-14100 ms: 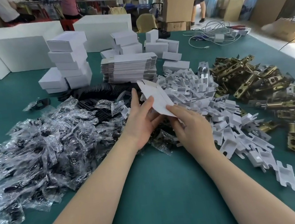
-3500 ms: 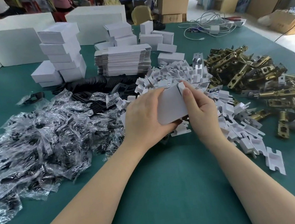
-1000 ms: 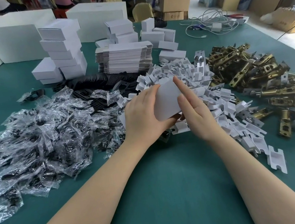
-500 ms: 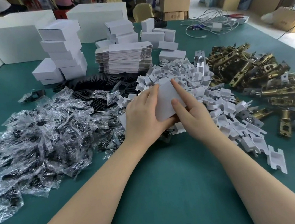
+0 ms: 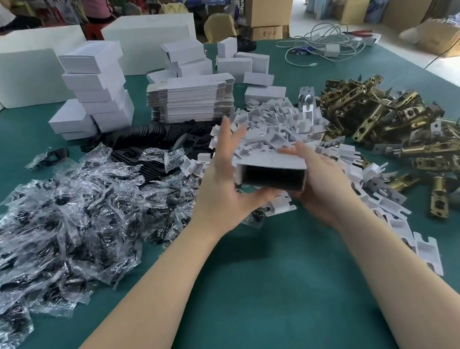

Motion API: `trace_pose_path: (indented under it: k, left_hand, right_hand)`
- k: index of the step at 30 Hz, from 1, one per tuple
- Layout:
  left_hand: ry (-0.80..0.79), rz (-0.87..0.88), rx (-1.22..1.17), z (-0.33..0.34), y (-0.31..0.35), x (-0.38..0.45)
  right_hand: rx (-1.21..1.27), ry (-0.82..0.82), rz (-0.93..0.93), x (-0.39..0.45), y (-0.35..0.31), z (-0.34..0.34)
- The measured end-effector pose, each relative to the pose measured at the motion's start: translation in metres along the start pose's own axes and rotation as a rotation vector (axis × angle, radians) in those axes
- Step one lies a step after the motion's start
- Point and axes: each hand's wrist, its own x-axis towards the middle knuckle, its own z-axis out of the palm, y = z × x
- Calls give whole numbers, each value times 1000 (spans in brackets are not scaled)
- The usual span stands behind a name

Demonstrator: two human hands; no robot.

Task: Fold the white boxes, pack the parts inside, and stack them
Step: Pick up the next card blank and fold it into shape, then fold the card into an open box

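Box held level, mouth toward camera, long axis left-right; left hand, right hand both gripping ends.

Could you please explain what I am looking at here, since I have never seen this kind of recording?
There is no machine: a camera worn on a person's head looks down at their two bare hands over a green table. The left hand and right hand hold a white box between them, its open end facing the camera. On the table lie small plastic bags at left, white card inserts in the middle, brass latches at right, and behind them flat box blanks and stacked boxes.
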Motion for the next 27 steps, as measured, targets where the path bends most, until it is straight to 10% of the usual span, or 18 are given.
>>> trace_pose_path:
  k: [5, 13, 21, 27]
  left_hand:
    - [118, -89, -162, 2, 6, 1]
    - [145, -332, -217, -7, -19, 19]
    - [196, -278, -187, -14, -19, 27]
    - [98, -364, -248, -8, -30, 18]
  right_hand:
    - [-154, -72, 6, -1, 13, 6]
    - [-938, 28, -636, 0, 24, 7]
    - [-833, 402, -462, 56, -45, -43]
    - [-1854, 411, -478, 85, -76, -105]
